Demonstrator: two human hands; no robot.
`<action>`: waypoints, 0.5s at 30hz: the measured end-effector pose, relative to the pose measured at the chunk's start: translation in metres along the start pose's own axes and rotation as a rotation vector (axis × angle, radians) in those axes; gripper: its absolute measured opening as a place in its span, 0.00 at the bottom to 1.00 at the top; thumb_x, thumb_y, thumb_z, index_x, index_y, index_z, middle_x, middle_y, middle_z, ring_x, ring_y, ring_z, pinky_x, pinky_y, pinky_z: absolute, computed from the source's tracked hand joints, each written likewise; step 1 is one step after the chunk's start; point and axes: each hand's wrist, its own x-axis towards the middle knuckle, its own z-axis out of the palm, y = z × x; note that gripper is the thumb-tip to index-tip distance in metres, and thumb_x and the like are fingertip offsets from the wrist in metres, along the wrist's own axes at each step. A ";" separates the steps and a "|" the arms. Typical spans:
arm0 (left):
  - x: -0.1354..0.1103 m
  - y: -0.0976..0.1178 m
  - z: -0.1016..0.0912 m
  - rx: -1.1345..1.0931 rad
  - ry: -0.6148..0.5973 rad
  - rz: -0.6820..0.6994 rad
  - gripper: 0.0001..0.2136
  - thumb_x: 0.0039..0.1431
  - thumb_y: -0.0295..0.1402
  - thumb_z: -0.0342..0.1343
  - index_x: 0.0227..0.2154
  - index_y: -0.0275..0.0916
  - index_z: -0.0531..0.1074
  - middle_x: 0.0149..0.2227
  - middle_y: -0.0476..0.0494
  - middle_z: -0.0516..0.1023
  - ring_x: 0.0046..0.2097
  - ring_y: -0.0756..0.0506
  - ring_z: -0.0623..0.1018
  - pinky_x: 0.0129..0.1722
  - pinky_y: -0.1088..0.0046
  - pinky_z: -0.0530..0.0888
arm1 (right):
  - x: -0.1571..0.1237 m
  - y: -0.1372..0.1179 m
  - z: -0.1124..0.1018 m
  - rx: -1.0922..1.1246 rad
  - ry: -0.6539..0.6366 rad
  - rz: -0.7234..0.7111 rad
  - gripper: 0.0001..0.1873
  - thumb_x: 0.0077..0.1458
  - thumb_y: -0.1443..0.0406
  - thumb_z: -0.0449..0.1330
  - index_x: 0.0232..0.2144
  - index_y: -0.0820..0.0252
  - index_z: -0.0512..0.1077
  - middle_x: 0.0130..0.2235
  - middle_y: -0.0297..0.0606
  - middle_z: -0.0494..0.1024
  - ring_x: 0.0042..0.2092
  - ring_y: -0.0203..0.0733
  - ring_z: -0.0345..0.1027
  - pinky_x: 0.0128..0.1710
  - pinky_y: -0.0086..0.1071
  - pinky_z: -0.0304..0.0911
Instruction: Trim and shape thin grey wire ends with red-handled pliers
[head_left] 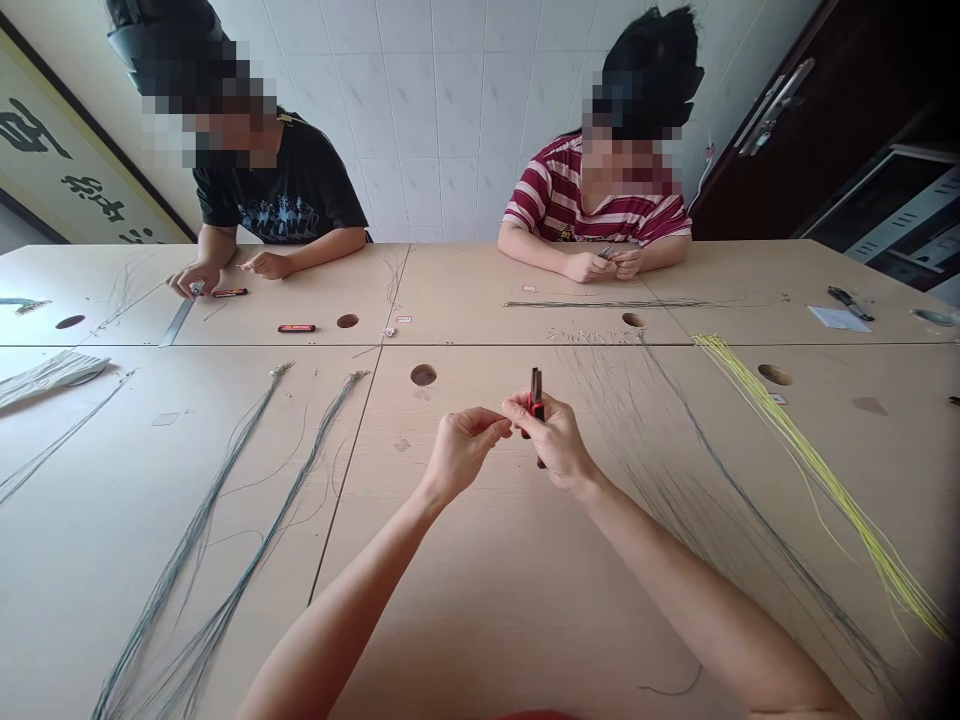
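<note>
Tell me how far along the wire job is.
Looks done: two gathered grey bundles lying left. In hand: right hand grips pliers; left hand pinches something too fine to see at them. Probably left: loose grey wires and yellow wires on the right.

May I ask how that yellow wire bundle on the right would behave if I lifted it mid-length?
Probably floppy: the yellow wire bundle lies long, thin and gently curved. Likely light; its strands fan apart, so some may slip free.
</note>
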 end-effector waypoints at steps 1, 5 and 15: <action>0.000 0.000 0.002 0.015 -0.008 0.002 0.11 0.55 0.38 0.58 0.27 0.36 0.78 0.27 0.44 0.80 0.29 0.48 0.73 0.28 0.74 0.69 | 0.004 -0.002 -0.006 0.011 0.024 0.001 0.15 0.47 0.52 0.66 0.26 0.58 0.72 0.22 0.30 0.68 0.26 0.35 0.61 0.26 0.32 0.59; -0.008 -0.002 0.016 0.081 -0.056 0.021 0.10 0.56 0.36 0.56 0.27 0.37 0.78 0.27 0.44 0.80 0.28 0.48 0.73 0.27 0.74 0.67 | 0.029 -0.035 -0.049 0.076 0.120 -0.033 0.18 0.43 0.51 0.68 0.26 0.57 0.69 0.24 0.29 0.66 0.25 0.33 0.60 0.25 0.32 0.59; -0.076 -0.002 0.102 0.390 -0.645 0.306 0.10 0.62 0.33 0.52 0.34 0.40 0.79 0.35 0.42 0.83 0.38 0.44 0.79 0.37 0.71 0.72 | 0.076 -0.164 -0.196 -0.207 0.378 -0.282 0.17 0.54 0.65 0.65 0.18 0.62 0.66 0.26 0.34 0.72 0.26 0.26 0.59 0.28 0.41 0.55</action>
